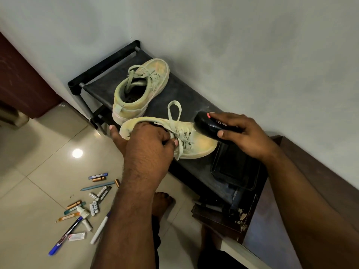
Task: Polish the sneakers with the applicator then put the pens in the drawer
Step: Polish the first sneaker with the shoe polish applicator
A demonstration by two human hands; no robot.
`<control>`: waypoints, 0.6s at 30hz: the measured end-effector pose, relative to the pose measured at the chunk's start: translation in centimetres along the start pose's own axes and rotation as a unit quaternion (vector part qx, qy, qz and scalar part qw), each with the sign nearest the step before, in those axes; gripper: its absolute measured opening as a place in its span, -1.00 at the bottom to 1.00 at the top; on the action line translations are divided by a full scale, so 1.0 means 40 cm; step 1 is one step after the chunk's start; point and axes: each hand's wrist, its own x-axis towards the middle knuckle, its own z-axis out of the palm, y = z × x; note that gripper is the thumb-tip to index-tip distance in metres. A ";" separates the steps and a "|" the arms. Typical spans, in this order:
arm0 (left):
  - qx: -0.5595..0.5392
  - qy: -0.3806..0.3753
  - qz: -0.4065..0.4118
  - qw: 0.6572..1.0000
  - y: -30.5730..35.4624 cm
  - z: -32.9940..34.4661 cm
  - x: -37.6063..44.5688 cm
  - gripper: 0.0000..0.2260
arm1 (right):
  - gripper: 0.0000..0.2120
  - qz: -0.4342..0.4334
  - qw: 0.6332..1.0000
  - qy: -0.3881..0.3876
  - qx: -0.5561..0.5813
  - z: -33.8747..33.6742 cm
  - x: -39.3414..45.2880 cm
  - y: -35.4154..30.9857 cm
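While left hand (149, 140) grips sneaker (196, 140) — black tray (236, 171) beside it.

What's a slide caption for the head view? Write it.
Left hand steadies a sneaker; right hand presses the applicator on it.

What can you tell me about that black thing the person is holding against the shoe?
The applicator is a black, glossy, oblong object, plastic by its look, with a small red-orange spot near its far end and pale markings on top. The right hand grips it from above, fingers over the far side and thumb on the near side. Its underside rests against the toe area of the nearer sneaker, which the left hand holds at the laces. What lies underneath it is hidden.
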 end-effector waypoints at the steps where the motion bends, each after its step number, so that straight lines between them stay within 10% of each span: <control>1: 0.002 0.003 0.002 1.000 -0.002 0.002 0.000 -0.76 | -0.55 0.002 1.000 -0.006 -0.004 0.005 0.002 0.008; 12: -0.080 0.096 0.027 0.992 -0.012 -0.022 0.001 -0.83 | -0.54 -0.038 0.999 -0.033 0.019 0.081 0.112 -0.087; 18: -0.303 0.080 0.011 0.949 -0.007 -0.024 0.002 -0.86 | -0.54 0.015 0.979 0.166 0.116 0.042 0.039 -0.089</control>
